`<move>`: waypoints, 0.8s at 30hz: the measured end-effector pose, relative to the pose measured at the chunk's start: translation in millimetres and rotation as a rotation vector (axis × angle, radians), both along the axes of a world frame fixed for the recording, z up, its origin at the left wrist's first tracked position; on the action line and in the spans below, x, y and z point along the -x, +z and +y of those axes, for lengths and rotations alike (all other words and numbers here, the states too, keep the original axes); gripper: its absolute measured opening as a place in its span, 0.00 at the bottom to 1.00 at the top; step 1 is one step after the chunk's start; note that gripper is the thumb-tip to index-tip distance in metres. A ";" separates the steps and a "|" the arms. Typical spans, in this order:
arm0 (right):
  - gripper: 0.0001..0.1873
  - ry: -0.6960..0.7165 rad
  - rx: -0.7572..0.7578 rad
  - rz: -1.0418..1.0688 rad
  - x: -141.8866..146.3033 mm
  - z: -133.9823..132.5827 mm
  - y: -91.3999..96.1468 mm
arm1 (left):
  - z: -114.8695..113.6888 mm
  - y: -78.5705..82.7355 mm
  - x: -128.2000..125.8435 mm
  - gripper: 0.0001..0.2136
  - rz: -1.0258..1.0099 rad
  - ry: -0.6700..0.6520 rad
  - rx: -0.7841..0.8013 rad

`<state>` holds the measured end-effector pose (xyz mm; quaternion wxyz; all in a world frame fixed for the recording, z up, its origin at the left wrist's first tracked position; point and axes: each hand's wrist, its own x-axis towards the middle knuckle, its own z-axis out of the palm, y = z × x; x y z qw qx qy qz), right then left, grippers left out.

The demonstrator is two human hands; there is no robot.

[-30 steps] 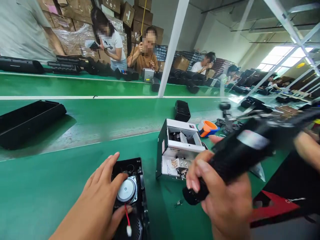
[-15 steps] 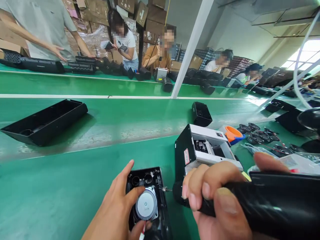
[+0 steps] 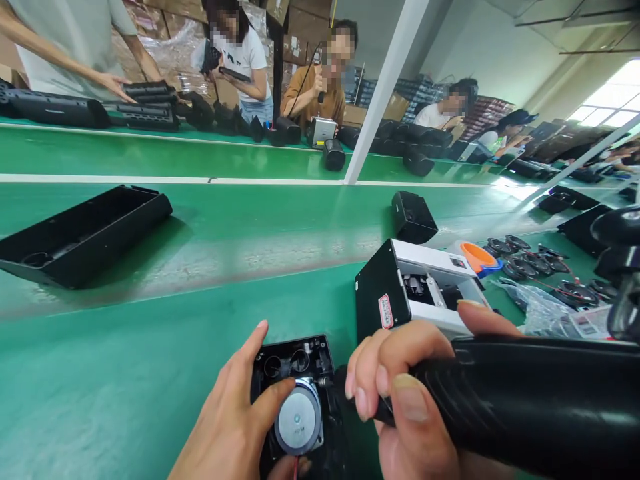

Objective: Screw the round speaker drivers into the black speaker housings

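Note:
My right hand (image 3: 405, 393) is wrapped around a black electric screwdriver (image 3: 525, 393). The tool lies nearly level, its bit pointing left at the upper right corner of a round, silver-backed speaker driver (image 3: 299, 420). That driver rests in a black plastic housing (image 3: 315, 350) on the green bench. My left hand (image 3: 235, 407) steadies the driver, thumb on its upper left edge and another finger near its red wire at the bottom. Its index finger stretches along the housing's left side. I cannot tell whether the bit touches a screw.
A white-and-black screw feeder (image 3: 383, 293) stands behind the screwdriver, with an orange bowl (image 3: 477, 257) and several loose speaker drivers (image 3: 525, 263) to its right. Black shells (image 3: 85, 233) lie on the green conveyor (image 3: 280, 227). Several people work across the line.
My right hand and the screwdriver have shifted left, bringing the bit from the housing's right edge to the driver's corner. The black shells have moved slightly in view.

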<state>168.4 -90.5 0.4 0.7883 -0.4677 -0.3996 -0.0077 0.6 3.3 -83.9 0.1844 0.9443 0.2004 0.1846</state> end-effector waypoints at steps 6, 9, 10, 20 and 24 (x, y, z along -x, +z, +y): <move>0.26 -0.051 0.047 0.012 1.9 3.5 -10.9 | -0.6 6.2 -1.4 0.33 -0.001 -0.012 -0.056; 0.29 -0.025 0.095 0.013 -1.9 -0.3 -18.6 | -1.9 11.8 -2.8 0.33 0.015 0.007 -0.095; 0.30 0.010 0.110 -0.007 -4.2 -1.9 -21.7 | -2.3 13.2 -3.2 0.33 0.022 0.015 -0.100; 0.31 0.090 0.091 -0.064 -9.0 -0.1 -29.0 | -4.8 7.2 -5.0 0.34 0.038 0.049 -0.134; 0.25 0.093 -0.078 0.051 -2.2 -4.3 -0.1 | -1.0 2.4 -1.1 0.35 0.017 0.053 -0.098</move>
